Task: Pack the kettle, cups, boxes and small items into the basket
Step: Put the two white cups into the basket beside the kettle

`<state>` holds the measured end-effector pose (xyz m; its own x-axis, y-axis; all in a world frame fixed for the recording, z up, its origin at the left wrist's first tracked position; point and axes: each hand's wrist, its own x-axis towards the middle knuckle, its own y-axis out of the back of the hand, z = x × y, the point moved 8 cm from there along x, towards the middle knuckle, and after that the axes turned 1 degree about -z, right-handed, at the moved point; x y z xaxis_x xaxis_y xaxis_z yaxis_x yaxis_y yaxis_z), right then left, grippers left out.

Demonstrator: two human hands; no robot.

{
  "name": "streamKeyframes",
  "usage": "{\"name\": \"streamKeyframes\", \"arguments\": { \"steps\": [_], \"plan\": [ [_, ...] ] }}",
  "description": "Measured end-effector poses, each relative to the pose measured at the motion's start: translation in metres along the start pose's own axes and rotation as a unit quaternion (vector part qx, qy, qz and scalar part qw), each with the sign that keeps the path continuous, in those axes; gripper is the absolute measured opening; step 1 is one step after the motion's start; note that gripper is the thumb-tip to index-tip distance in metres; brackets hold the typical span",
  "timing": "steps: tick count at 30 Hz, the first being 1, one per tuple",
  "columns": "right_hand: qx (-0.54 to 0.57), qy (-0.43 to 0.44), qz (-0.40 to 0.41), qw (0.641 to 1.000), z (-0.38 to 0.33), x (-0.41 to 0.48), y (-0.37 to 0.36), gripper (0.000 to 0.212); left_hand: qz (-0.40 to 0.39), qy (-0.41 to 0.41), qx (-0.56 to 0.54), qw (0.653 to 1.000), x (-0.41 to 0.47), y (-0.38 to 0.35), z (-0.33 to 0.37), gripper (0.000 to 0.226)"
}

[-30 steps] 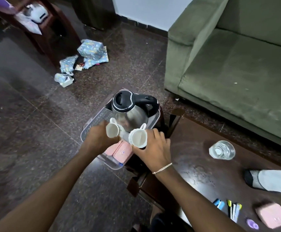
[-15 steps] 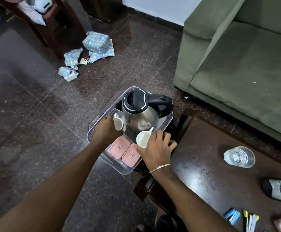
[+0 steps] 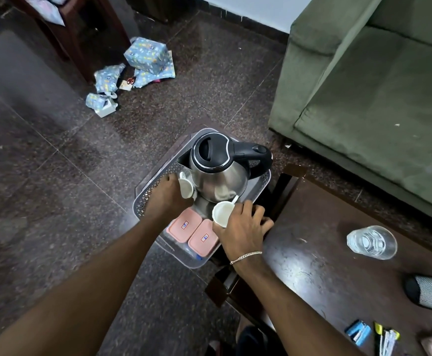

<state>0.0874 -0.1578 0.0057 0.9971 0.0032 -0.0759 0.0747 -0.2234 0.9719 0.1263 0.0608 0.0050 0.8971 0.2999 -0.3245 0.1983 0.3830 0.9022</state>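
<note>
Here, a dark speckled floor meets a green sofa and a brown table. Inside the basket, beside the kettle, the left hand grips one white cup; the right hand grips another cup above the pink boxes.

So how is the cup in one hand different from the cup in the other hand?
The left hand holds its white cup tipped sideways against the kettle, with its opening hidden. The right hand holds its white cup with the opening facing the camera, showing an empty inside, nearer the pink boxes. Both are small and white with handles, held over the basket.
</note>
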Motion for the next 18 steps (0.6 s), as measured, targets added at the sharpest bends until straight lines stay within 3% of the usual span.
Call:
{"name": "streamKeyframes", "arguments": {
  "steps": [18],
  "plan": [
    [0.001, -0.014, -0.063, 0.998, -0.001, 0.004, -0.020, 0.085, 0.042, -0.031, 0.003, 0.999, 0.007, -0.003, 0.000, 0.060]
  ]
}}
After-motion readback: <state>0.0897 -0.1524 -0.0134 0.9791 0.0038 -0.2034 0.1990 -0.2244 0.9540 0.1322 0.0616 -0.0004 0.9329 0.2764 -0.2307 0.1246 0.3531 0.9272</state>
